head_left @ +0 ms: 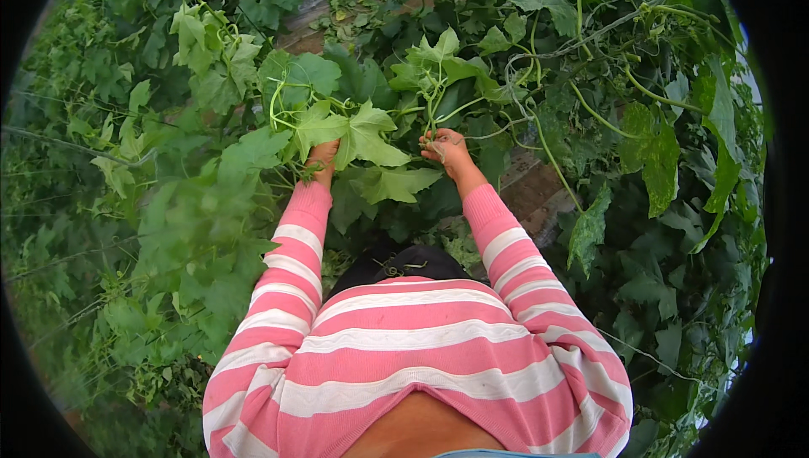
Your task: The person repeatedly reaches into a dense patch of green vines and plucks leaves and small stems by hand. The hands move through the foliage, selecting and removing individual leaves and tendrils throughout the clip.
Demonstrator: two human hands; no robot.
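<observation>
Both my arms reach forward into a leafy climbing vine. My right hand is closed, its thumb and fingers pinching a thin green vine stem with curled tendrils and young leaves at its top. To the left, my left hand is among the leaves, and a broad pale green lobed leaf covers its fingers, so I cannot see what they hold. Another lobed leaf hangs low between the two hands. A bent pale stem curves just above my left hand.
Dense foliage surrounds me on both sides. Bare stems and tendrils cross at the upper right, with large spotted leaves hanging beyond. Thin wires run through the leaves at the left. Brown ground shows beside my right forearm.
</observation>
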